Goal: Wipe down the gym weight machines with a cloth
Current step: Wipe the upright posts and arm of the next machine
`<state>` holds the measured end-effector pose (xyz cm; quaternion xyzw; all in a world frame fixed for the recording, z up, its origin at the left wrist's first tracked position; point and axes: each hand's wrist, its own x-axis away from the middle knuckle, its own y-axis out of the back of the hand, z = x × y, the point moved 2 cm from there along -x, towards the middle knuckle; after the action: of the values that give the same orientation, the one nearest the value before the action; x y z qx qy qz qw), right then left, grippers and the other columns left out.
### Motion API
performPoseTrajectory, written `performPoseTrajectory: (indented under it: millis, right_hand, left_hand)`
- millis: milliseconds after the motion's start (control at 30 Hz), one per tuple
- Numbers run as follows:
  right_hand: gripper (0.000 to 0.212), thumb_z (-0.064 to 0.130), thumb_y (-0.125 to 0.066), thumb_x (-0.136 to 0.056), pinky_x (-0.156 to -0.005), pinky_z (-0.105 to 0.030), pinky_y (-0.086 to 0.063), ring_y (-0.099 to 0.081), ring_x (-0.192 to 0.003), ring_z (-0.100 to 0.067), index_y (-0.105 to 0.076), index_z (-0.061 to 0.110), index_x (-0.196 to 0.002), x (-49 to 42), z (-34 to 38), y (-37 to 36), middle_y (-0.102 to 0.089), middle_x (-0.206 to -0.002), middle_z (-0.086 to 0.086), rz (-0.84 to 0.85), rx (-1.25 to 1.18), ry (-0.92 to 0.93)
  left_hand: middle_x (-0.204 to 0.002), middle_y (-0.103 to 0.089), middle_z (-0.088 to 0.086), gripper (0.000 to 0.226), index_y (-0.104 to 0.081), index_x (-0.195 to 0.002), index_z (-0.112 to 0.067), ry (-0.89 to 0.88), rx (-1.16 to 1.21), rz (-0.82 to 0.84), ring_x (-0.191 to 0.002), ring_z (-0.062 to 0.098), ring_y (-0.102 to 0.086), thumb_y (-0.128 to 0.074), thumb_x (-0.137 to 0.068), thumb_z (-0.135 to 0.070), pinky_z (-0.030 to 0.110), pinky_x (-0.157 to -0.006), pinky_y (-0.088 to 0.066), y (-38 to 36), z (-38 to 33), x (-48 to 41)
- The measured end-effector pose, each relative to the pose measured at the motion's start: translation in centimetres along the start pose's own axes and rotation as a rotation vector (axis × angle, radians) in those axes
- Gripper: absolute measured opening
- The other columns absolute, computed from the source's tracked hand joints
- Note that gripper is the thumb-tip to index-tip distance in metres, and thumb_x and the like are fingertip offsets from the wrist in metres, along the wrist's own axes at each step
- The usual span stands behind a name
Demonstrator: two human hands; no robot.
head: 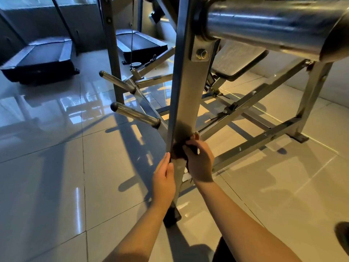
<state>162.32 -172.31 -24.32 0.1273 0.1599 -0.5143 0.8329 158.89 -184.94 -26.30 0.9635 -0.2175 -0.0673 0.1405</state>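
Gripping a bunched dark-brown cloth (178,151) in the right hand (200,161), fingers curled round it, pressed low against the weight machine's grey steel upright post (186,95). Resting the left hand (164,178) flat, fingers straight, on the post's left edge. Beyond, a small white cup (136,64) on the glossy tiled floor (47,176), contents impossible to tell.

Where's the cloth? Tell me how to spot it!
Find the tall grey post in the middle of the picture. Low down on it, the right hand grips a small dark wad. That's the cloth, the only soft, crumpled thing on the hard post.
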Motion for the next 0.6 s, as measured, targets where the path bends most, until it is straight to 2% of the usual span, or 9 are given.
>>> performPoseTrajectory:
  millis: [67,133,200,267,300,367,433,533,600]
  right_hand:
    - [0.011,-0.002,-0.068,-0.091,-0.098,-0.019,-0.05,-0.059,-0.106,0.007,-0.07,0.003,-0.101,-1.4,1.2,-0.1,-0.066,-0.109,-0.009,-0.057,0.001,0.084]
    - [0.011,-0.001,-0.069,-0.09,-0.102,-0.029,-0.05,-0.063,-0.111,-0.007,-0.069,0.004,-0.1,-1.3,0.1,-0.7,-0.067,-0.112,-0.009,-0.074,-0.015,0.068]
    - [0.011,-0.001,-0.069,-0.088,-0.104,-0.038,-0.049,-0.063,-0.112,-0.013,-0.069,-0.001,-0.099,0.7,-2.7,-1.5,-0.067,-0.112,0.005,-0.049,0.0,0.049]
    - [0.014,-0.004,-0.066,-0.087,-0.101,-0.032,-0.051,-0.063,-0.105,-0.007,-0.067,-0.01,-0.1,2.8,-5.2,-1.4,-0.067,-0.106,0.016,0.026,0.026,-0.015]
    - [0.014,-0.004,-0.066,-0.089,-0.098,-0.029,-0.052,-0.063,-0.1,-0.006,-0.069,-0.008,-0.102,3.0,-5.4,-1.2,-0.067,-0.102,0.017,0.098,0.073,-0.08]
    - [0.013,0.009,-0.069,-0.092,-0.097,-0.03,-0.05,-0.06,-0.097,-0.004,-0.075,0.012,-0.103,2.9,-4.1,-0.8,-0.062,-0.101,0.019,0.202,0.214,-0.186]
    - [0.014,0.017,-0.071,-0.091,-0.098,-0.027,-0.048,-0.053,-0.096,0.003,-0.074,0.022,-0.104,2.1,-2.0,-0.6,-0.053,-0.103,0.022,0.164,0.224,-0.121]
    - [0.016,0.018,-0.078,-0.086,-0.1,-0.02,-0.046,-0.049,-0.111,-0.005,-0.074,0.021,-0.102,1.4,1.5,-1.3,-0.053,-0.115,0.01,-0.049,0.099,0.005]
    - [0.016,0.019,-0.078,-0.087,-0.1,-0.019,-0.045,-0.049,-0.115,-0.008,-0.072,0.023,-0.101,1.6,1.7,-2.0,-0.054,-0.116,0.011,-0.048,0.128,0.025]
  left_hand:
    - [-0.149,-0.046,-0.019,0.042,-0.044,-0.15,-0.031,0.013,0.014,-0.006,-0.138,-0.002,-0.037,-0.041,-0.109,-0.028,0.022,-0.113,-0.033,0.1,0.5,-0.1]
    - [-0.149,-0.045,-0.021,0.042,-0.043,-0.151,-0.032,0.025,0.04,0.011,-0.137,-0.004,-0.036,-0.041,-0.109,-0.029,0.014,-0.108,-0.033,0.1,0.9,0.0]
    - [-0.147,-0.041,-0.025,0.043,-0.041,-0.151,-0.033,0.042,0.072,0.041,-0.136,-0.008,-0.033,-0.041,-0.109,-0.029,0.006,-0.102,-0.03,-0.1,1.3,0.3]
    - [-0.145,-0.04,-0.027,0.043,-0.041,-0.152,-0.033,0.054,0.094,0.049,-0.135,-0.008,-0.033,-0.041,-0.109,-0.03,0.01,-0.105,-0.031,-0.1,1.4,0.5]
    - [-0.144,-0.041,-0.027,0.043,-0.041,-0.151,-0.033,0.056,0.096,0.052,-0.135,-0.008,-0.034,-0.041,-0.109,-0.03,0.013,-0.107,-0.032,0.0,1.4,0.5]
    - [-0.143,-0.043,-0.025,0.042,-0.043,-0.15,-0.033,0.068,0.103,0.064,-0.133,-0.007,-0.036,-0.041,-0.109,-0.029,0.017,-0.108,-0.034,0.3,1.3,0.6]
    - [-0.139,-0.047,-0.026,0.039,-0.046,-0.148,-0.034,0.076,0.106,0.081,-0.128,-0.009,-0.04,-0.04,-0.109,-0.03,0.018,-0.107,-0.036,0.6,1.2,0.6]
    - [-0.105,-0.064,-0.016,0.024,-0.063,-0.115,-0.037,0.075,0.138,0.095,-0.095,-0.012,-0.055,-0.041,-0.109,-0.031,0.02,-0.086,-0.047,0.7,1.4,0.8]
    - [-0.088,-0.061,-0.007,0.023,-0.061,-0.098,-0.035,0.085,0.144,0.092,-0.083,-0.002,-0.057,-0.041,-0.109,-0.031,0.018,-0.072,-0.047,0.7,1.7,0.7]
